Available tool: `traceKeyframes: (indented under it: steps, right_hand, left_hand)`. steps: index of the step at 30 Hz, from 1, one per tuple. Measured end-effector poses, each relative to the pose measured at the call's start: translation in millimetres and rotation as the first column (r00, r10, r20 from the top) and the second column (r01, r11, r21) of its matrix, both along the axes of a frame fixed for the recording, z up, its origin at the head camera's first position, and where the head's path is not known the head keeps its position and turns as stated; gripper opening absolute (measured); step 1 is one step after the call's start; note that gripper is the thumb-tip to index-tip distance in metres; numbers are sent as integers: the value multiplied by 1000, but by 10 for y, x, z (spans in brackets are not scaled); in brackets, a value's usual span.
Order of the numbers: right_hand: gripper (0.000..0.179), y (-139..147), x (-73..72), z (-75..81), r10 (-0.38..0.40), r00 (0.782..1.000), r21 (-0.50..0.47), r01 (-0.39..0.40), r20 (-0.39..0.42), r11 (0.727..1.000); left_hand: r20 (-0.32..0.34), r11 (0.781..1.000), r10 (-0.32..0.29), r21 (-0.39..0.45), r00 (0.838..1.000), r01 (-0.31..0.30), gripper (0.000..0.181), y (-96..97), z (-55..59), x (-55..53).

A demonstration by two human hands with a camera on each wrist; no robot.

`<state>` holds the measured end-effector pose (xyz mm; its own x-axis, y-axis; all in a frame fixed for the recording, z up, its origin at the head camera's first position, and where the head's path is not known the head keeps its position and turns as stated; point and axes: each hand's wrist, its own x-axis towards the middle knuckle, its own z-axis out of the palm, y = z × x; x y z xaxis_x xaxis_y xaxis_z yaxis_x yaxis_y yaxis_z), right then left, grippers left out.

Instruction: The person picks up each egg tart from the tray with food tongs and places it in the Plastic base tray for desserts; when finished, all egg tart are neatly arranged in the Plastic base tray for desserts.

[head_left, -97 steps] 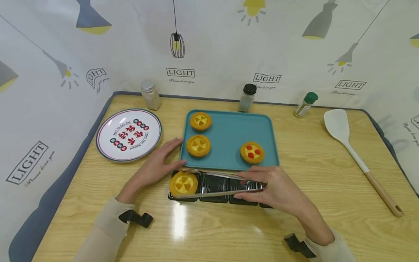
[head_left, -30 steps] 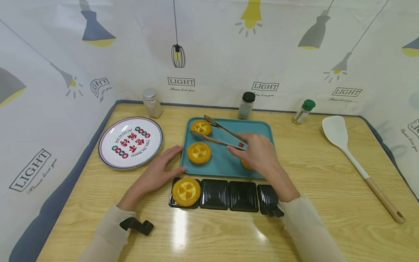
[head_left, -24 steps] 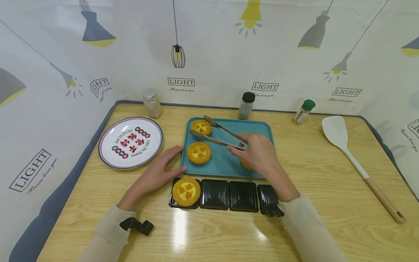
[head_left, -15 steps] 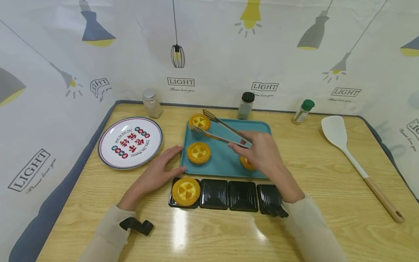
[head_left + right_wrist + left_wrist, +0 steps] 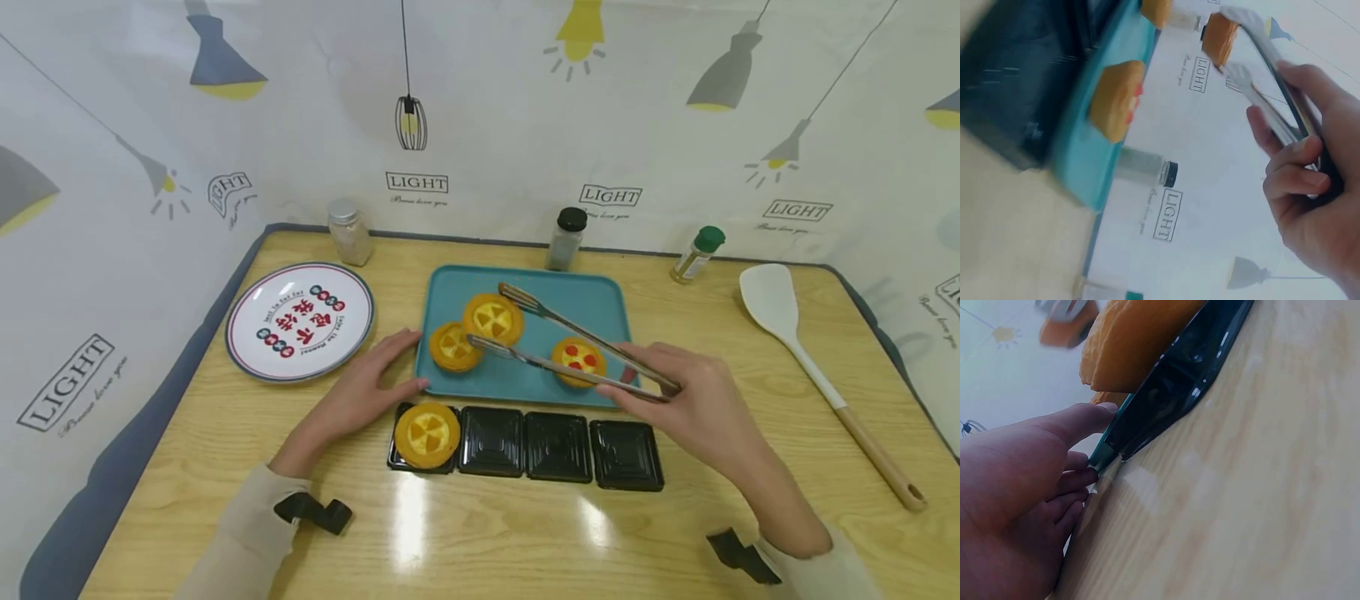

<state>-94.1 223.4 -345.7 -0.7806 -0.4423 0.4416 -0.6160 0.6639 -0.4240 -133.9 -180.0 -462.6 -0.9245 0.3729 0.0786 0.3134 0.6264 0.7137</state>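
Right hand (image 5: 693,408), center right of the frame: grasping a pair of metal tongs (image 5: 536,361), fingers curled round the arms. Between the tong tips, an egg tart (image 5: 492,317) with orange triangular pieces on top; the right wrist view shows it raised clear of the tray (image 5: 450,287). Left hand (image 5: 363,392), left of center: grasping nothing, fingers extended, thumb and fingertips at the tray's left edge.

On the teal tray, mid-frame: a second orange-topped tart (image 5: 452,352) toward the lower left, and a red-dotted tart (image 5: 579,358) toward the lower right, partly behind the tongs. Below the tray: a row of four black square containers (image 5: 491,442); the leftmost bears another orange-topped tart (image 5: 427,435).

Elsewhere on the tabletop (image 5: 525,542): printed plate (image 5: 255,325) at left; silver-capped jar (image 5: 351,242), upper left; black-capped jar (image 5: 564,247), above the tray; green-capped jar (image 5: 692,262), upper right; white spatula (image 5: 771,300), far right.
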Motion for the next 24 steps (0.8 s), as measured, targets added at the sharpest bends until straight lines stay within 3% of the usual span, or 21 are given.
traceKeyframes:
  steps: [5,9,16,24]
  right_hand:
    - [49,153,348,-116,41,995,-23,-39,92,999]
    - [47,201,517,-217,61,989,-18,-59,137,998]
    - [50,217,602,-352,131,987,-16,-130,98,991]
    - [52,250,627,-372,105,989,-5,-105,105,994]
  left_hand:
    - [8,1000,1,0,1000,-1,73,17,26,-2]
    - [16,1000,0,2,1000,0,73,29,31,11]
    - [16,1000,5,2,1000,-5,73,29,44,22]
    - [28,1000,4,3,1000,-4,74,39,68,24]
